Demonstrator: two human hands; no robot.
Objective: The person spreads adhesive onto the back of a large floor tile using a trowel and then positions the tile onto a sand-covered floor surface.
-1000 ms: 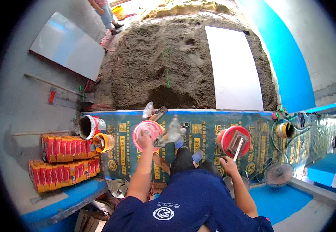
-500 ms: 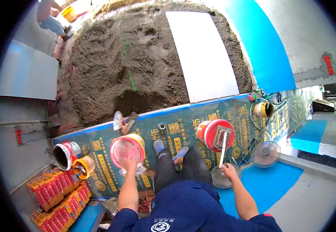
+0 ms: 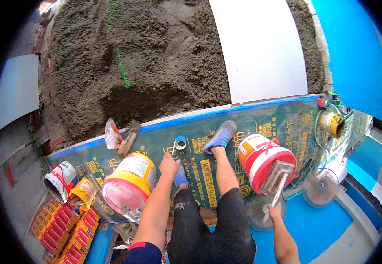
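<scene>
My left hand (image 3: 170,165) reaches down in the middle, its fingers closed around a thin white stick-like piece (image 3: 174,147). Just beyond the fingertips stands a small round can or roll (image 3: 180,142) with a blue rim. On the right, my right hand (image 3: 275,211) grips the white handle of a long tool (image 3: 280,187). The far end of that tool lies over a rectangular metal trowel (image 3: 270,179) on top of a red and white bucket (image 3: 266,158). Left of my left forearm stands a yellow bucket (image 3: 136,169) with a pinkish, smeared top.
Rough grey mortar (image 3: 156,57) spreads ahead, with a large white slab (image 3: 261,53) on it. A trowel (image 3: 130,137) and a plastic bag (image 3: 111,133) lie at its near edge. Left are buckets (image 3: 61,178) and stacked red-orange packs (image 3: 56,222); a round fan-like disc (image 3: 322,187) sits right.
My left hand has left the pinkish bucket top and moved right and forward to the thin white piece. My right hand stays on the white handle. My right foot has stepped forward; the view has shifted.
</scene>
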